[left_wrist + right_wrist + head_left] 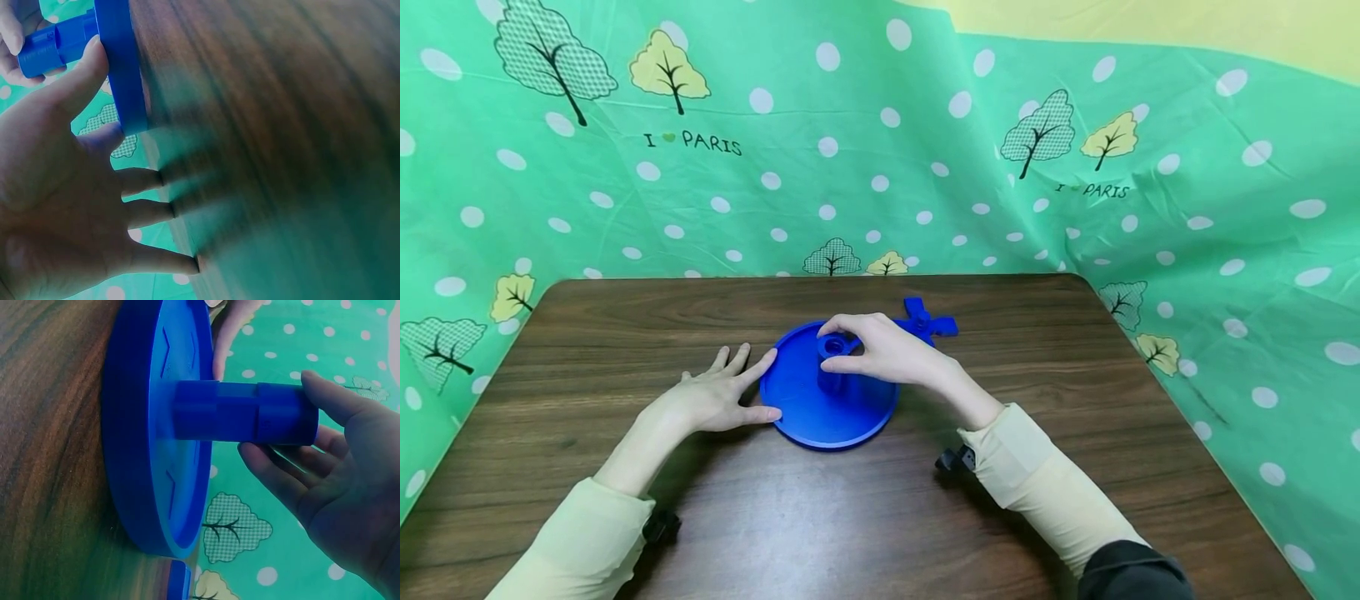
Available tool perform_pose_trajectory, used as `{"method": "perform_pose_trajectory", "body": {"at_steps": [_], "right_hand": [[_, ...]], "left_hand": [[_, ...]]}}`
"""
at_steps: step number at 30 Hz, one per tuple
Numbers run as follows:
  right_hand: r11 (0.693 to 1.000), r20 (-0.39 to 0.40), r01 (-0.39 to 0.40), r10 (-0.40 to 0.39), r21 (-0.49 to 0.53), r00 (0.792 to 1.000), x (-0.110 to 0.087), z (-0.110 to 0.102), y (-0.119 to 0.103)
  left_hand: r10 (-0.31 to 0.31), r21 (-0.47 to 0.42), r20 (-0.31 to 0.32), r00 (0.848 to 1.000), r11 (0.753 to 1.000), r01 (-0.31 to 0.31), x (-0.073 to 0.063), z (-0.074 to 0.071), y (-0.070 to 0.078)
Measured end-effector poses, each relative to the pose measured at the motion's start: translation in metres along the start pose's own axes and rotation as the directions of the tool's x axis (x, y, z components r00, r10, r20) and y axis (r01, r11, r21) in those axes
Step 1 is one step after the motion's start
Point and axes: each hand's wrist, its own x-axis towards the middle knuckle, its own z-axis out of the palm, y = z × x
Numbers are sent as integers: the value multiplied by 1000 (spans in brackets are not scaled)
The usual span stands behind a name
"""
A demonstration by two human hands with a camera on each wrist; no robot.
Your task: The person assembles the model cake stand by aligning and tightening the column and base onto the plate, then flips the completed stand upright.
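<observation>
A round blue base plate (797, 408) with a raised rim lies flat on the table. From its middle rises a blue cylindrical post (237, 412), upright, with a round hole in its top. My right hand (883, 350) grips the upper part of this post between thumb and curled fingers, clearly seen in the right wrist view. On the plate's left side, my left hand (711, 400) touches the rim with its thumb and index finger. Its other fingers are spread straight, with their tips on the table. The left wrist view shows the thumb against the rim's edge.
Just behind the plate, to the right, lies a blue cross-shaped piece (928, 321), partly hidden by my right hand. The brown wooden table (1075, 400) ends at a green printed cloth (880, 150) that hangs behind and on both sides.
</observation>
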Motion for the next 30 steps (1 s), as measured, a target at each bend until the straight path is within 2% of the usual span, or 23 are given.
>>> {"method": "perform_pose_trajectory", "body": {"at_steps": [14, 20, 25, 30], "right_hand": [[1000, -44, -3, 3, 6, 999, -2, 4, 1], [999, -45, 5, -2, 54, 999, -8, -1, 8], [995, -118, -7, 18, 100, 993, -18, -16, 20], [991, -204, -33, 59, 128, 977, -28, -35, 38]], "left_hand": [[-1, 17, -6, 1000, 1000, 1, -1, 1, 0], [4, 9, -1, 1000, 1000, -4, -2, 0, 1], [15, 7, -7, 1000, 1000, -14, -3, 0, 0], [16, 6, -9, 1000, 1000, -16, -2, 0, -1]]}}
